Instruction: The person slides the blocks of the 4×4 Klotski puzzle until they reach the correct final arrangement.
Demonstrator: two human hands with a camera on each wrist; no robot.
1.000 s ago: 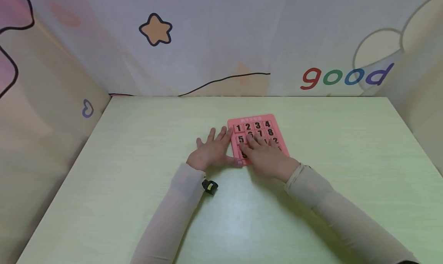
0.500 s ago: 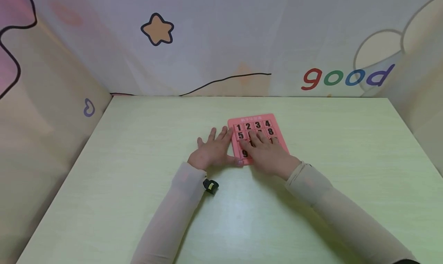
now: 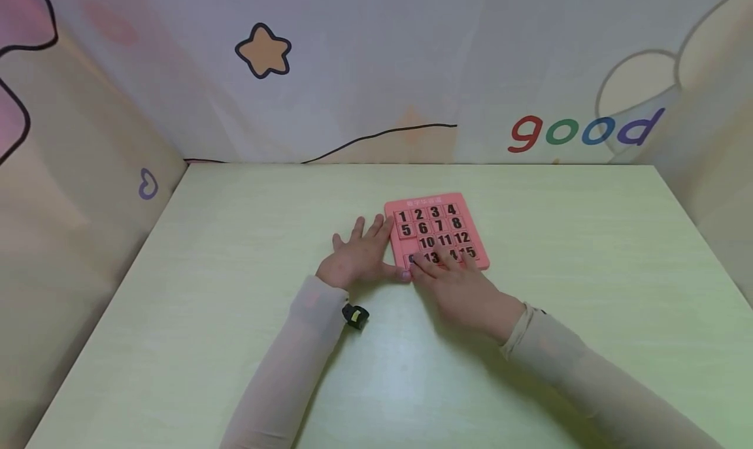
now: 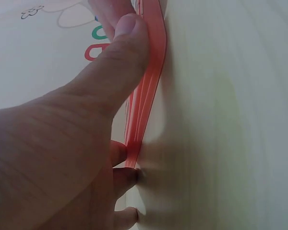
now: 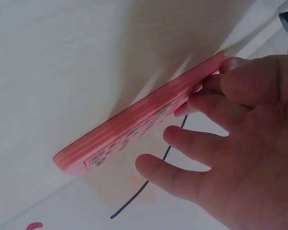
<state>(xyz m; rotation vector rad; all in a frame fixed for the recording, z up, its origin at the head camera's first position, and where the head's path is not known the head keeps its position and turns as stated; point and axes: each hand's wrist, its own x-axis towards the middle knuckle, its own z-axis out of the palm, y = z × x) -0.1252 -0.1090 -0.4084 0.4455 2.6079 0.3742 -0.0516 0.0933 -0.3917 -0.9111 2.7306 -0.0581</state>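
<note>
A pink number sliding puzzle (image 3: 404, 245) lies on the table in the head view, its tiles printed with black numbers. A bare pink slot shows at the left of its third row, under the 5 tile (image 3: 406, 231). My left hand (image 3: 359, 258) is spread at the puzzle's left side, its thumb (image 4: 127, 52) at the near left corner and its fingers along the left edge. My right hand (image 3: 461, 292) reaches over the near edge with fingers extended. One of its fingertips is on the 9 tile (image 3: 411, 260) at the bottom left, partly covering it.
The pale green table (image 3: 206, 292) stretches out around the puzzle. A printed backdrop (image 3: 365, 63) with a star and the word "good" stands behind it and at both sides. A small black device (image 3: 355, 316) is on the left wrist.
My right hand has drawn back toward the near right, uncovering the 6, 7, 10, 11 and 12 tiles and the slot on the left. My left hand stays in place.
</note>
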